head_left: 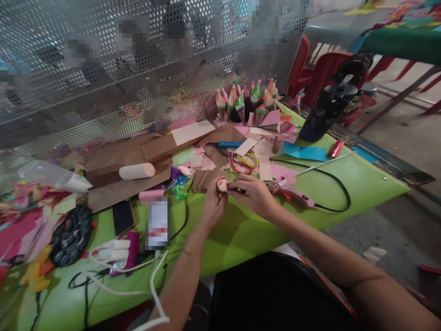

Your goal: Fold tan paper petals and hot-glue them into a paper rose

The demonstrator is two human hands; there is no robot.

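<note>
Both my hands meet over the green table (241, 230) around a small brown paper cone with a pale peach tip (222, 185). My left hand (212, 202) is closed around the cone from below. My right hand (251, 193) pinches its upper edge with closed fingers. Loose brown paper pieces (203, 178) lie just behind my hands. A pink glue gun (292, 192) rests on the table right beside my right wrist, its black cord (339, 184) looping to the right.
Several finished paper cones (248, 103) stand at the back. Scissors with red and yellow handles (243, 162), a cream paper roll (137, 171), brown sheets (117, 158), a black phone (123, 217), a black bottle (327, 110) and white cables (113, 257) lie around. A perforated metal screen (138, 69) backs the table.
</note>
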